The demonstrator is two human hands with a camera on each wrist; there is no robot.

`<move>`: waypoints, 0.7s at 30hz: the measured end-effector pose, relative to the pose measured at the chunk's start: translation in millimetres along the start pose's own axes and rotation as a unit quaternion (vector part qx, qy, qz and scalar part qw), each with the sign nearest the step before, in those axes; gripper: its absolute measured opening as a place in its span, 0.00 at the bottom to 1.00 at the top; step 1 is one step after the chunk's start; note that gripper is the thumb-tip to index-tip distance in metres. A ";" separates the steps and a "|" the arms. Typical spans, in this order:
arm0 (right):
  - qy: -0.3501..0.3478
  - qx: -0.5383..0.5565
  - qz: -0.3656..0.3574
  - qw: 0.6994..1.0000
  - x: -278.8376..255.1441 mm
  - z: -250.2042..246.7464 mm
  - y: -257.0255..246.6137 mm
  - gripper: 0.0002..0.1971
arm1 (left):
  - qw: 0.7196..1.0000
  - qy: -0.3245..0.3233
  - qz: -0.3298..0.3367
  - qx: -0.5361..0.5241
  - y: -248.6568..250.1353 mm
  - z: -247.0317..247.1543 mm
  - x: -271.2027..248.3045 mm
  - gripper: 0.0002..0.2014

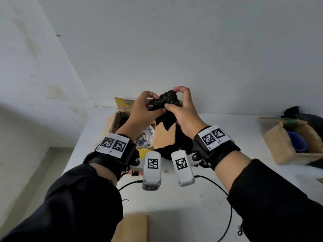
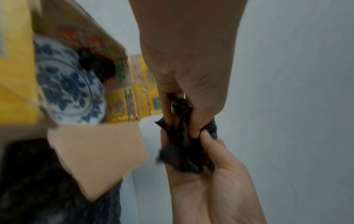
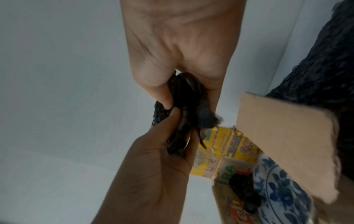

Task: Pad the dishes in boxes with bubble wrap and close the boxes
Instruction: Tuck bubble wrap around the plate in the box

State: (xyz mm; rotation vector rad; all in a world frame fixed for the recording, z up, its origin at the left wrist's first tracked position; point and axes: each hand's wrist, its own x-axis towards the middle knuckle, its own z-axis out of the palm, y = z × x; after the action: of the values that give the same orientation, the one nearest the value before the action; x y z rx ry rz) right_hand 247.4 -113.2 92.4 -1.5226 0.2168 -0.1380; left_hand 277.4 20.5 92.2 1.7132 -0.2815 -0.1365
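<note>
A crumpled piece of black bubble wrap (image 1: pixel 165 100) is held in the air between both hands. My left hand (image 1: pixel 153 104) pinches its left side and my right hand (image 1: pixel 174 100) pinches the top and right side. Directly below stands an open cardboard box with yellow print (image 1: pixel 122 103), its plain brown flap (image 1: pixel 164 137) raised. Inside leans a blue-and-white patterned dish (image 1: pixel 145 138), also visible as the dish (image 2: pixel 65 84) and the dish (image 3: pixel 283 189). A black wad of wrap (image 3: pixel 243 189) lies in the box beside the dish.
A pile of black bubble wrap (image 1: pixel 181 142) lies right of the box on the white table (image 1: pixel 227 172). At the far right stands a second open box (image 1: pixel 283 145) holding a blue bowl (image 1: pixel 297 142). White walls close off the left and back.
</note>
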 end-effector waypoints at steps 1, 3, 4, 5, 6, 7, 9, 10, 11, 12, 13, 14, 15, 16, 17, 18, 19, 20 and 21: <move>0.011 -0.025 -0.003 1.000 0.0 10.7 3.8 0.22 | 1.000 -0.004 -0.007 -0.004 -4.5 -13.5 -3.0 0.15; 0.026 -0.076 -0.006 0.997 2.9 28.3 13.7 0.23 | 1.000 -0.005 -0.020 -0.010 -14.1 -36.6 -8.9 0.13; 0.032 -0.105 -0.009 0.994 5.3 35.8 19.2 0.23 | 0.999 -0.001 -0.029 -0.014 -18.8 -46.8 -11.3 0.13; 0.037 -0.140 -0.016 0.989 8.0 42.0 24.6 0.21 | 0.999 0.008 -0.041 -0.018 -24.9 -56.7 -12.7 0.12; 0.041 -0.181 -0.028 0.982 11.3 46.8 30.2 0.20 | 0.998 0.022 -0.052 -0.021 -31.5 -66.3 -13.8 0.11; 0.043 -0.221 -0.041 0.973 14.1 50.5 35.3 0.18 | 0.997 0.038 -0.060 -0.025 -38.2 -75.2 -14.7 0.10; 0.050 -0.299 -0.065 0.951 21.2 53.9 45.5 0.16 | 0.994 0.068 -0.071 -0.039 -50.4 -90.3 -16.5 0.10; 0.056 -0.337 -0.070 0.937 25.2 54.7 50.1 0.16 | 0.993 0.081 -0.074 -0.041 -56.5 -96.6 -16.6 0.11; 0.062 -0.373 -0.067 0.923 28.8 55.5 53.6 0.16 | 0.992 0.090 -0.075 -0.040 -62.2 -101.5 -16.7 0.13; 0.065 -0.404 -0.061 0.910 32.7 56.6 56.4 0.16 | 0.992 0.094 -0.077 -0.033 -68.0 -105.8 -17.1 0.14; 0.065 -0.430 -0.055 0.899 36.1 58.4 58.6 0.16 | 0.992 0.093 -0.081 -0.026 -74.7 -109.4 -17.3 0.15; 0.060 -0.450 -0.050 0.889 39.5 60.2 61.1 0.16 | 0.992 0.090 -0.086 -0.022 -82.9 -112.4 -17.7 0.16; 0.052 -0.467 -0.049 0.881 42.1 62.9 62.9 0.16 | 0.992 0.085 -0.093 -0.024 -92.8 -115.0 -18.1 0.16; 0.045 -0.481 -0.056 0.874 44.5 66.2 64.3 0.17 | 0.992 0.075 -0.099 -0.026 -102.4 -117.3 -19.2 0.16; 0.037 -0.497 -0.071 0.864 46.7 70.0 65.3 0.17 | 0.992 0.065 -0.101 -0.023 -112.0 -118.9 -20.5 0.16; 0.024 -0.520 -0.090 0.849 49.6 74.5 67.2 0.17 | 0.993 0.056 -0.098 -0.019 -120.6 -119.8 -22.1 0.17; 0.002 -0.551 -0.104 0.828 51.6 79.5 69.3 0.17 | 0.994 0.053 -0.093 -0.016 -128.0 -120.4 -23.8 0.17; -0.024 -0.585 -0.113 0.802 54.1 84.1 72.2 0.16 | 0.995 0.054 -0.086 -0.016 -133.6 -120.3 -25.1 0.18; -0.050 -0.620 -0.118 0.774 56.5 88.5 75.2 0.16 | 0.995 0.055 -0.080 -0.019 -137.7 -120.1 -26.2 0.18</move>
State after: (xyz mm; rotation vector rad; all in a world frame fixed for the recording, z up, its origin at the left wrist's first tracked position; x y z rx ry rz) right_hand 319.0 -36.3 17.4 -2.8864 -0.0072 -0.1096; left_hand 297.1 161.3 -25.6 1.6988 -0.0602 -0.1634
